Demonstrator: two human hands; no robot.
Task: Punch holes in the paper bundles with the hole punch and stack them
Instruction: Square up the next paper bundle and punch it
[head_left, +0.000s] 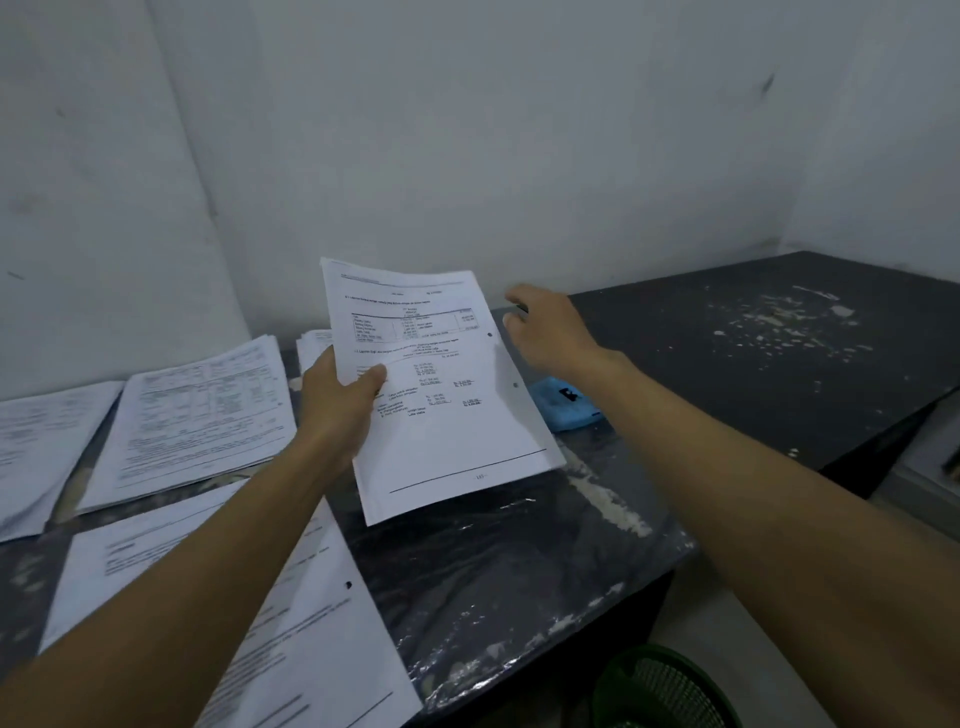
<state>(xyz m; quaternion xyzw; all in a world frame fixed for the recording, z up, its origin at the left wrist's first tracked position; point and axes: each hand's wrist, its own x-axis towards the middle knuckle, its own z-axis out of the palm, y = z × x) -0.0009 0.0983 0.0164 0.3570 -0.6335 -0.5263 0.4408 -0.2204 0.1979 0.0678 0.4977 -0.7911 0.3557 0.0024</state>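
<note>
My left hand (340, 400) grips a printed paper bundle (441, 395) by its left edge, thumb on top, and holds it tilted above the dark table (519, 571). Two punched holes show along the bundle's right edge. My right hand (545, 327) reaches forward past that edge with its fingers loosely extended over a dark object at the wall, and it holds nothing. The blue hole punch (566, 405) lies on the table under my right wrist, partly hidden. A punched stack (260, 623) lies near the front left, beneath my left forearm.
More paper bundles (197, 415) lie spread across the left of the table, one at the far left (41, 447). A raised black surface (779, 353) flecked with white fills the right. A green mesh basket (660, 691) stands on the floor, lower right.
</note>
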